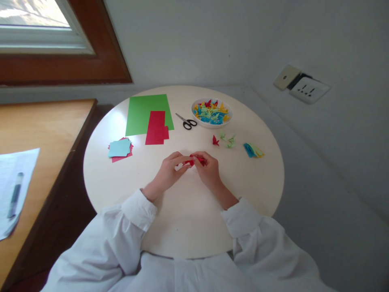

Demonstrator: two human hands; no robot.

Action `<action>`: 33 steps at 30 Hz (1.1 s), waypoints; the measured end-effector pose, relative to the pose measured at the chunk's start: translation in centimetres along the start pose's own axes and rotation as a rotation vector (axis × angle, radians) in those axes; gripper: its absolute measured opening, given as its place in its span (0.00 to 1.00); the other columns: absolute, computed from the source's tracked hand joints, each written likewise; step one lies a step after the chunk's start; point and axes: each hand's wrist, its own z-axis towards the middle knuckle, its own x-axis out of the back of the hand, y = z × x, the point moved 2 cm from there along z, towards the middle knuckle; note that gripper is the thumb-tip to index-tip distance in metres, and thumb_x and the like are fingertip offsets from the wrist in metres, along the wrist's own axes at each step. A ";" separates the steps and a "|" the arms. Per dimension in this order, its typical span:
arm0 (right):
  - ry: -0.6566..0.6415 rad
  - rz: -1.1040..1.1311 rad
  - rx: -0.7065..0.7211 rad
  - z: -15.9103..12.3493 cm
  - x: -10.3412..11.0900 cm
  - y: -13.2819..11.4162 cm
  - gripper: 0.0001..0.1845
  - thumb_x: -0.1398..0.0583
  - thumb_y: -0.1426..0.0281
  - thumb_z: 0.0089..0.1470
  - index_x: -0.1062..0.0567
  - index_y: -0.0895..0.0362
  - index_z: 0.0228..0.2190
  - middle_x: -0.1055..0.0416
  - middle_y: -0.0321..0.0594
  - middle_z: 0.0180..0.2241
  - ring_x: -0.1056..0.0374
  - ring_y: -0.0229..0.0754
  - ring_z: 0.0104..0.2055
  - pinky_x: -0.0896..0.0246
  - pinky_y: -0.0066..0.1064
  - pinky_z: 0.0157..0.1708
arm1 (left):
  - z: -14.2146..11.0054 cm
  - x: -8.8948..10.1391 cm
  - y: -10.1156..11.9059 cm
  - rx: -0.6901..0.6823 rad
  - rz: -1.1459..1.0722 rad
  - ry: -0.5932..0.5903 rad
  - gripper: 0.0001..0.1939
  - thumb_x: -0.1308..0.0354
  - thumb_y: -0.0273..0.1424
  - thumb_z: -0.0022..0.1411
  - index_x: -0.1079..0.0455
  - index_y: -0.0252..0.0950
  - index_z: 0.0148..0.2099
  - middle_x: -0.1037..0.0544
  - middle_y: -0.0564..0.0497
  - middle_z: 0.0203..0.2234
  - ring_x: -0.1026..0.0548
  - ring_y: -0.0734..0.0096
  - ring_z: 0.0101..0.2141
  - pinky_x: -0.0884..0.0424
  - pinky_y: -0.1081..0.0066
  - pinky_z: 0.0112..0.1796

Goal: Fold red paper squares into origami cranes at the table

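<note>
Between the fingertips of both hands is a small folded piece of red paper (192, 162), partly hidden by the fingers. My left hand (170, 169) pinches its left side, and my right hand (208, 168) closes on its right side. Just beyond my right hand lie a small red paper crane (215, 140) and a few pale green folded cranes (231, 141). Farther back, a white bowl (194, 119) is heaped with folded paper pieces in red, yellow, green and blue. Black-handled scissors (187, 123) rest beside the bowl, blades pointing left.
Green paper (142, 109) lies at the back left, overlapped by red paper strips (155, 127). A stack of small light blue and red squares (119, 148) is nearer left. Blue and yellow folded papers (253, 150) lie right. A wooden desk (57, 121) adjoins the round table (182, 227).
</note>
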 end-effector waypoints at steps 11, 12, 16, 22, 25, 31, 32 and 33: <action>-0.069 0.161 0.026 -0.1 -0.3 -0.2 0.11 0.35 0.65 0.39 0.29 0.55 0.26 0.36 0.40 0.38 0.35 0.40 0.41 0.35 0.29 0.33 | 0.2 0.0 -0.9 0.279 -0.243 0.122 0.07 0.43 0.32 0.53 0.26 0.34 0.31 0.23 0.49 0.26 0.30 0.73 0.26 0.35 0.73 0.29; -0.086 0.207 0.009 -0.1 -0.3 0.0 0.12 0.34 0.66 0.38 0.30 0.55 0.26 0.37 0.40 0.39 0.35 0.40 0.42 0.35 0.30 0.35 | 0.2 0.0 -0.9 0.301 -0.281 0.123 0.07 0.42 0.33 0.53 0.26 0.34 0.31 0.22 0.49 0.26 0.29 0.73 0.26 0.34 0.73 0.30; -0.156 0.345 -0.064 0.0 -0.6 0.3 0.11 0.34 0.67 0.38 0.32 0.56 0.23 0.33 0.39 0.37 0.33 0.38 0.38 0.35 0.31 0.38 | 0.3 0.1 -0.7 0.354 -0.386 0.108 0.09 0.41 0.34 0.51 0.26 0.33 0.30 0.22 0.48 0.25 0.28 0.72 0.26 0.34 0.73 0.29; -0.189 0.326 -0.100 0.1 -0.6 0.0 0.12 0.36 0.61 0.42 0.32 0.55 0.24 0.31 0.35 0.26 0.34 0.34 0.28 0.37 0.28 0.29 | 0.5 0.2 -0.7 0.392 -0.473 0.057 0.10 0.40 0.35 0.50 0.26 0.32 0.28 0.23 0.50 0.22 0.29 0.74 0.24 0.36 0.75 0.26; -0.161 0.233 -0.066 0.1 -0.4 -0.2 0.12 0.38 0.60 0.44 0.31 0.55 0.24 0.33 0.33 0.22 0.37 0.34 0.25 0.39 0.27 0.26 | 0.5 0.2 -0.7 0.410 -0.497 0.045 0.10 0.39 0.35 0.49 0.27 0.32 0.27 0.24 0.50 0.21 0.30 0.75 0.23 0.36 0.75 0.25; -0.107 0.164 -0.050 0.0 -0.2 -0.4 0.12 0.40 0.60 0.45 0.30 0.56 0.23 0.31 0.35 0.22 0.36 0.36 0.25 0.38 0.28 0.26 | 0.6 0.4 -0.2 0.476 -0.528 0.024 0.09 0.39 0.34 0.48 0.28 0.32 0.26 0.25 0.52 0.20 0.30 0.75 0.23 0.37 0.74 0.26; -0.100 0.152 -0.050 0.0 -0.2 -0.4 0.12 0.40 0.60 0.45 0.30 0.56 0.23 0.31 0.35 0.22 0.36 0.36 0.25 0.38 0.28 0.26 | 0.6 0.4 -0.2 0.487 -0.544 0.013 0.09 0.38 0.34 0.48 0.28 0.32 0.26 0.25 0.52 0.20 0.30 0.75 0.23 0.37 0.74 0.26; -0.096 0.141 -0.050 0.0 -0.2 -0.4 0.11 0.40 0.60 0.45 0.30 0.56 0.23 0.31 0.35 0.22 0.36 0.36 0.25 0.38 0.28 0.26 | 0.6 0.4 -0.2 0.496 -0.565 -0.001 0.08 0.38 0.33 0.48 0.29 0.32 0.26 0.25 0.52 0.20 0.30 0.75 0.24 0.37 0.74 0.27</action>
